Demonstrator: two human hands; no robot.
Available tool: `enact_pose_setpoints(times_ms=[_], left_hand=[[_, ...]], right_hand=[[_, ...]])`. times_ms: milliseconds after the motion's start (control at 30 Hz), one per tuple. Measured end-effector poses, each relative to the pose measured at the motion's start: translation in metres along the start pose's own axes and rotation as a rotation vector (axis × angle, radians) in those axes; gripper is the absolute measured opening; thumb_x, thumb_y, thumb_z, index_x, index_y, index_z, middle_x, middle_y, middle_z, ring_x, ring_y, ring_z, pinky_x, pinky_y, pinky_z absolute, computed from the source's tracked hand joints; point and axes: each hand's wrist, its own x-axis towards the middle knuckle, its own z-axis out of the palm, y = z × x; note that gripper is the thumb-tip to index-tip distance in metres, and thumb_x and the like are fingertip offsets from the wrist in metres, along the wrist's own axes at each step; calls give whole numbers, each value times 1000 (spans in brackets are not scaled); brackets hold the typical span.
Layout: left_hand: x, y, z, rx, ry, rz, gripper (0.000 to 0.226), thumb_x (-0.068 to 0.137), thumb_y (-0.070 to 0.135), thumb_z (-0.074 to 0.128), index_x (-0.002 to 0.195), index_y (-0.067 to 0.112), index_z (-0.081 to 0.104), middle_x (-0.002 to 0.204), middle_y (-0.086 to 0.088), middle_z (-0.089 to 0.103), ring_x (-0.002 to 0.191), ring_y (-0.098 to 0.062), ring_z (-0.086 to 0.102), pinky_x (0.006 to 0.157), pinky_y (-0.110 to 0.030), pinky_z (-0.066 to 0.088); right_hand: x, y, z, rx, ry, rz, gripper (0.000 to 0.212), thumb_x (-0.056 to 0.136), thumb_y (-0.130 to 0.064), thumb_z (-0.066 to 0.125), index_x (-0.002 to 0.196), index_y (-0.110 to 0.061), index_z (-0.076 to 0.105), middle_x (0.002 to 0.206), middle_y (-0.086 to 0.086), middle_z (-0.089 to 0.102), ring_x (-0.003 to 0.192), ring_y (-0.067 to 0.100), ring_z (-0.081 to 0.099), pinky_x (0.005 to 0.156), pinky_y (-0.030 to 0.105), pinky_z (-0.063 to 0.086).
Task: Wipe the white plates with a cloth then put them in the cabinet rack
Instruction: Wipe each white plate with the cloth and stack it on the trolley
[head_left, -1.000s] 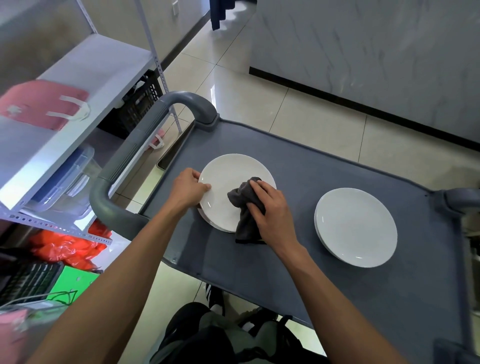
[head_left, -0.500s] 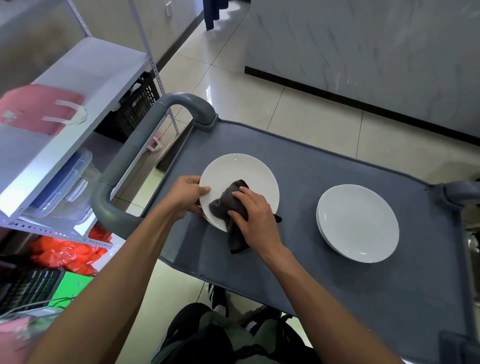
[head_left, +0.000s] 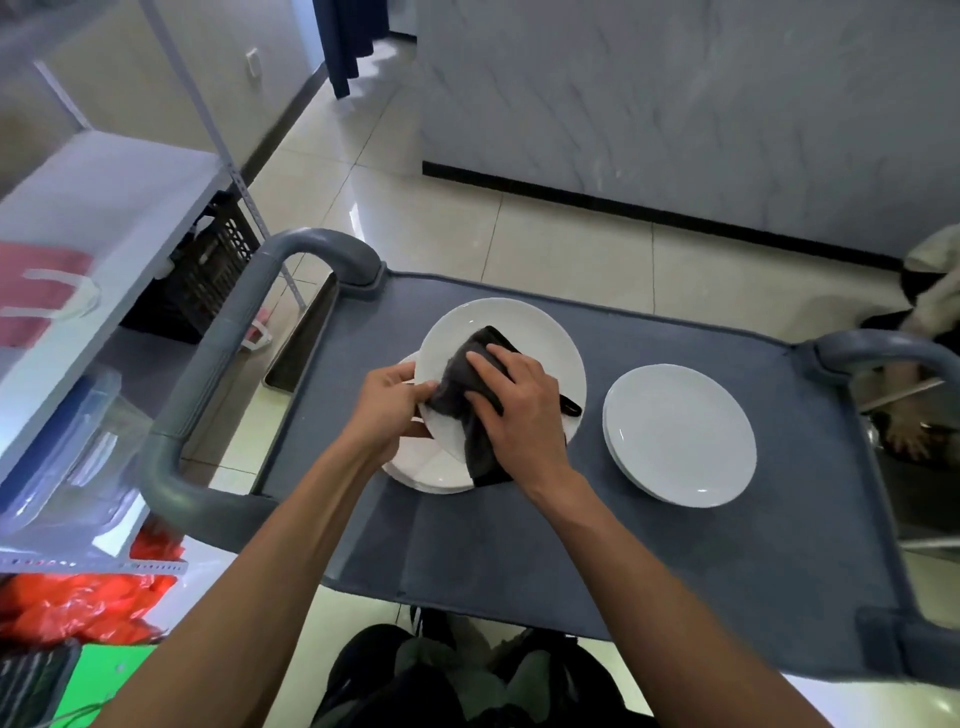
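Presently, item one: a round white ceramic plate (head_left: 524, 332), lifted and tilted above the left-hand stack of white plates (head_left: 423, 467), which lies on the grey cart tabletop (head_left: 519, 545). The left hand (head_left: 387, 405) grips this raised plate at its near-left rim, fingers curled round the edge. Item two: a dark grey crumpled cloth (head_left: 470, 379), lying on the face of the raised plate; the right hand (head_left: 519, 410) presses it down with fingers bent over the fabric (a dark tail of cloth hangs below the plate's near edge, and a small loop shows past the hand on the right).

Item three: a second stack of round white plates (head_left: 680, 434), flat on the tabletop to the right, apart from the first stack and touched by neither hand. Item four: curved grey cart handles, one at the left end (head_left: 208, 374), one at the right end (head_left: 883, 351).

Surroundings: a white metal shelving unit (head_left: 104, 208) stands left of the cart, carrying a red bag with pale straps (head_left: 36, 291) and, lower down, a clear plastic lidded box (head_left: 62, 457); orange plastic (head_left: 78, 597) lies beneath. Pale glossy floor tiles (head_left: 441, 218) run to a grey marbled wall panel (head_left: 675, 104) beyond.
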Motion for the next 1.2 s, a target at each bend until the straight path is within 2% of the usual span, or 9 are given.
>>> enact_pose_setpoints(times_ms=[233,400,567,667,733,833,1033,1200], left_hand=[[0,7,33,56,-169,50,22,94,-2,59,106,9,75,88,-8,77,74,-25,70,57,-36,57],[-7,22,68,5,-185,113,23,93,-5,59,108,5,73,89,-9,77,72,-24,71,55,-36,57],[-9,38,104,-51,-148,162,24,93,-5,60,104,11,73,90,-5,78,75,-23,73,59,-39,60],[-8,48,123,-74,-106,186,25,93,-6,59,105,12,73,85,0,77,70,-18,72,56,-34,58],[-8,56,137,-101,-92,206,25,93,-7,58,102,12,73,81,2,77,68,-16,72,55,-30,57],[-8,68,158,-160,-58,215,28,93,-7,58,94,16,72,77,5,77,69,-12,71,59,-33,61],[-4,87,187,-255,12,235,25,94,-5,58,93,14,74,83,0,77,75,-17,72,63,-34,61],[-5,98,198,-328,71,253,24,94,-6,57,93,12,73,80,-4,75,68,-17,70,61,-36,62]], right_hand=[[28,34,-38,-121,61,12,42,95,-26,59,136,-19,63,138,8,61,124,29,54,95,47,45],[44,55,-70,-180,142,36,43,96,-26,62,138,-20,61,139,6,60,124,28,53,98,47,42],[55,79,-107,-177,231,123,43,97,-26,62,140,-20,60,140,6,59,126,28,52,100,46,41],[56,94,-130,-189,270,170,44,98,-26,63,142,-21,59,141,5,58,128,29,51,99,45,39],[56,104,-142,-198,292,205,45,98,-27,63,142,-21,58,141,6,58,128,30,51,98,46,40],[53,115,-154,-187,304,233,47,98,-28,63,144,-20,56,142,6,58,128,32,52,99,49,43],[40,113,-157,-173,284,209,50,97,-34,59,145,-22,55,142,3,59,127,29,52,98,49,45],[28,101,-149,-167,254,123,49,99,-37,50,146,-23,53,144,3,56,128,28,51,100,49,44]])
